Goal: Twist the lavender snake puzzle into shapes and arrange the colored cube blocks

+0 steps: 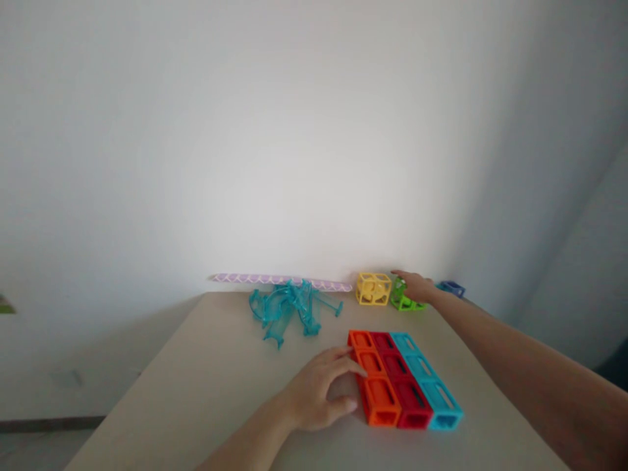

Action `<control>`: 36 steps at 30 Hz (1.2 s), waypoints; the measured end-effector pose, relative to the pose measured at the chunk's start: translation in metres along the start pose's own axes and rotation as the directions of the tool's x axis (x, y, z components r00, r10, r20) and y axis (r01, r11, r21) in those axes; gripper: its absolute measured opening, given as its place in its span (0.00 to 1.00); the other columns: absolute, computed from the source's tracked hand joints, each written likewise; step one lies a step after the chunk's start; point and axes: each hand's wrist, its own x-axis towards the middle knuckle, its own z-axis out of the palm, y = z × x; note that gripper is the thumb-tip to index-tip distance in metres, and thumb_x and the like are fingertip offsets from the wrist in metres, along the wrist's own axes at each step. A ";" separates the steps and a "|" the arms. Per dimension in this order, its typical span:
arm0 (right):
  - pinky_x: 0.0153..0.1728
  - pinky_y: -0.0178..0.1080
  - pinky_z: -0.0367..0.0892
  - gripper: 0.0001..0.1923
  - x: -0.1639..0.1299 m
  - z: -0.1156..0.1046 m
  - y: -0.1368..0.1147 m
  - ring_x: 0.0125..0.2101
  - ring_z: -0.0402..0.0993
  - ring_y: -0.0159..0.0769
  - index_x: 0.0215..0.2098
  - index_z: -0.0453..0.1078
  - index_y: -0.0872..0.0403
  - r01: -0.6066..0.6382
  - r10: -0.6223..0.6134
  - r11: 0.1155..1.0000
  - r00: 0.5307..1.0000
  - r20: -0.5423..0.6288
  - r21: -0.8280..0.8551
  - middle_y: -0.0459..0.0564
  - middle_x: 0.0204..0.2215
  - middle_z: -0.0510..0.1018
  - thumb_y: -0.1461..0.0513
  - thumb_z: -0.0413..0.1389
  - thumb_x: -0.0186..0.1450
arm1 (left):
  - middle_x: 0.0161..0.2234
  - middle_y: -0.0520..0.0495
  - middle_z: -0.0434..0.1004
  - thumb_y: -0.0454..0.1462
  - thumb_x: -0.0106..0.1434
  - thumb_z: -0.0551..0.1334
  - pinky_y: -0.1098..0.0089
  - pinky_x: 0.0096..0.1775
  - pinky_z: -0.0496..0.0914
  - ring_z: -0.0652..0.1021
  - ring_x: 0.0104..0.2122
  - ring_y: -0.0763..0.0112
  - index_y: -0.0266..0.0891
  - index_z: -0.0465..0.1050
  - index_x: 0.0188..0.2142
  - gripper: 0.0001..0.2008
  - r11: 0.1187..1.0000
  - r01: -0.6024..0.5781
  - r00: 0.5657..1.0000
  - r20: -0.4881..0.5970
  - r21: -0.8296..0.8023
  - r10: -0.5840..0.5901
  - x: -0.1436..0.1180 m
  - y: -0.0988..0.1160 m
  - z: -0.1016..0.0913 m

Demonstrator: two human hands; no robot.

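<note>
In the head view my left hand [321,390] rests beside a block of hollow plastic cubes, its fingers apart and the tips at the orange row [381,393]. A red row [396,366] and a light-blue row [426,369] lie flat against the orange one. My right hand [415,286] reaches to the back right over a green cube frame [407,303], its fingers bent over the top and partly hidden. A yellow cube frame [373,289] with rounded yellow pieces inside stands just left of the green one.
Translucent teal track pieces [289,304] lie heaped at the back middle. Behind them a long lilac patterned strip [260,279] runs along the white wall [314,144]. A dark-blue cube piece [452,288] sits at the far right corner of the table [216,373].
</note>
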 end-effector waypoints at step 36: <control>0.59 0.62 0.35 0.22 -0.116 0.048 -0.010 0.52 0.64 0.51 0.54 0.68 0.54 0.068 -0.078 0.997 0.800 -0.594 -0.039 0.57 0.50 0.74 0.67 0.46 0.63 | 0.54 0.39 0.65 0.51 0.61 0.59 0.59 0.56 0.60 0.65 0.56 0.56 0.41 0.69 0.45 0.19 0.990 -0.048 0.995 -0.084 0.135 0.060 0.002 0.018 0.014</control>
